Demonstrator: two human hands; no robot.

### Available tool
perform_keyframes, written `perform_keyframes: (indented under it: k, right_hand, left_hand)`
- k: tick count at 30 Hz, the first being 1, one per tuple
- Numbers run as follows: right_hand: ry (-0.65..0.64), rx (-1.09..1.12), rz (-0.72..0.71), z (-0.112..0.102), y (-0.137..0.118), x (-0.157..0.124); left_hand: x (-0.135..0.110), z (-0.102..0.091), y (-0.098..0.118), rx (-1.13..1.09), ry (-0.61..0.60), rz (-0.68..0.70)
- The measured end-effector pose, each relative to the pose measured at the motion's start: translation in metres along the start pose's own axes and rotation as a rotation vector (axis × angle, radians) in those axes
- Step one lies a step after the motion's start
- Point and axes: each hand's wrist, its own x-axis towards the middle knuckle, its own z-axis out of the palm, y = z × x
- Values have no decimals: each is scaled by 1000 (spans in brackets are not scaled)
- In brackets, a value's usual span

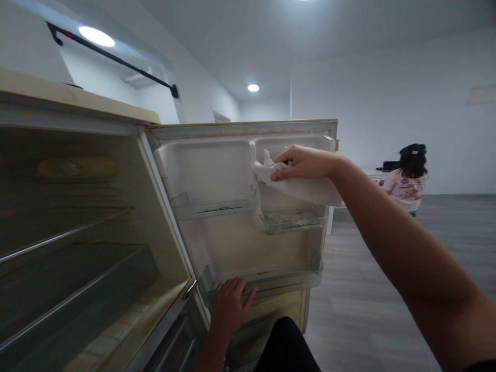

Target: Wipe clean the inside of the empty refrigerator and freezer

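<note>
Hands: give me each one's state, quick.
Left hand: open, resting on the lower door shelf.
Right hand: closed on a cloth.

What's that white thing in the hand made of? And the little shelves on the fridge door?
The white cloth looks like soft fabric: it folds and droops under the right hand. The door shelves look like clear, shiny plastic: you can see through them.

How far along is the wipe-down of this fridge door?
Done: the fridge stands open and its inner shelves look bare. In hand: the right hand presses a white cloth into the upper right door compartment, while the left hand rests on the lower door shelf. Left: which surfaces are already wiped cannot be told.
</note>
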Motion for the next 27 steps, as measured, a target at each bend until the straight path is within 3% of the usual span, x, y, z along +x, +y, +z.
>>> perform_keyframes:
  k: [5, 9, 16, 22, 27]
  right_hand:
    - [91, -113, 106, 6, -2, -9]
    - [177, -194, 134, 11, 13, -25]
    - [388, -401, 88, 21, 37, -48]
    - [269, -400, 85, 21, 15, -37]
    - [149, -352, 8, 23, -11, -6]
  left_hand:
    - [-1, 1, -1, -11, 17, 3]
    - [0, -1, 1, -9, 1, -9]
    - [1, 0, 3, 10, 5, -1]
    - [2, -2, 3, 16, 3, 0]
    - [5, 0, 7, 46, -14, -6]
